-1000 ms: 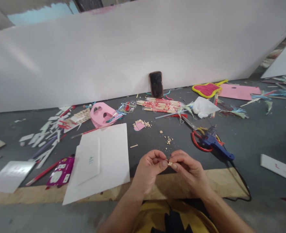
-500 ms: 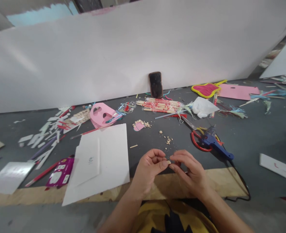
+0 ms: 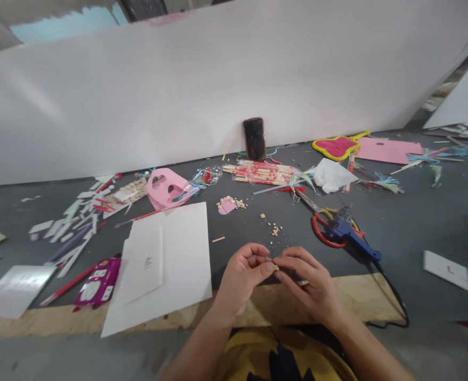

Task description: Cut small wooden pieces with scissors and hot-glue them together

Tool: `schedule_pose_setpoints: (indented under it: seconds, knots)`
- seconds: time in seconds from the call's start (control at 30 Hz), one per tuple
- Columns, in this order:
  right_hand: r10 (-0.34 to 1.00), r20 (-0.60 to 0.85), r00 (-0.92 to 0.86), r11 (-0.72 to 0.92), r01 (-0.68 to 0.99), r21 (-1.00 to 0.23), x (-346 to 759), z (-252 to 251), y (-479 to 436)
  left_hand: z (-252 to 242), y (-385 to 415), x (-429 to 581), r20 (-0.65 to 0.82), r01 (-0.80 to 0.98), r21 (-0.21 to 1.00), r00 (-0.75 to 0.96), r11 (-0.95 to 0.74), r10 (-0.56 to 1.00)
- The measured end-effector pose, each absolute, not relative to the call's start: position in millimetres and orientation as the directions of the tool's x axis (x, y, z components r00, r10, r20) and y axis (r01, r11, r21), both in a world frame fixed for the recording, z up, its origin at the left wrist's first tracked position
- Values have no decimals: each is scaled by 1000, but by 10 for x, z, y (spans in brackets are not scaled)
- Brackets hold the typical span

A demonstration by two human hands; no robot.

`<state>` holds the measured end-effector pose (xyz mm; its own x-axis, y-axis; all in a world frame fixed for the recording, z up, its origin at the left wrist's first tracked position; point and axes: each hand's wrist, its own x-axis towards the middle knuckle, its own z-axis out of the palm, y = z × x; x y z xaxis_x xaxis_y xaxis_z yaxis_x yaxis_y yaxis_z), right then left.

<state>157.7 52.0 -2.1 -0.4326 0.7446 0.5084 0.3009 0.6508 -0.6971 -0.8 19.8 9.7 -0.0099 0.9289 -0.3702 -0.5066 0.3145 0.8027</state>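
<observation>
Low over the front of the dark table, my left hand [image 3: 244, 278] pinches a tiny cluster of tan wooden-looking bits [image 3: 276, 268] between thumb and forefinger. From the other side my right hand [image 3: 312, 286] meets it, thumb and fingertips closed on the same cluster. Their fingertips hide most of it. Just beyond the hands lie loose tan bits [image 3: 275, 229] and a small clump of them [image 3: 262, 216]. Farther back, more bits surround a little pink piece [image 3: 227, 207]. A short thin stick [image 3: 218, 239] lies left of the hands.
White sheets [image 3: 182, 264] and a purple packet [image 3: 99, 283] lie to the left. On the right are red-handled scissors [image 3: 317, 227] and a blue glue gun [image 3: 355, 238] with its cord. Bundled sticks [image 3: 263, 172] and a phone [image 3: 254, 138] stand before the white board [image 3: 202, 90].
The right fingers have shifted slightly leftward and closed more around the small cluster. My left hand has stayed almost still, and the things on the table lie as before.
</observation>
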Motion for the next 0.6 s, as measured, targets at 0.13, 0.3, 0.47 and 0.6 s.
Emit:
schedule_pose_setpoints:
  seconds: [0.13, 0.3, 0.47, 0.6]
  knots:
    - [733, 511, -450, 662, 295, -689, 1575, -28, 517, 91, 206, -28, -375, -472, 818, -5, 328, 927]
    - [726, 501, -471, 663, 286, -692, 1576, -53, 501, 64, 197, -29, -364, -408, 848, 17, 339, 931]
    - [777, 453, -437, 624, 436, -649, 1711, -178, 571, 14, 210, -109, -260, -80, 963, -54, 256, 964]
    - [797, 382, -468, 603, 634, -484, 1852, -349, 691, -62, 288, -217, 35, 569, 821, -129, 45, 991]
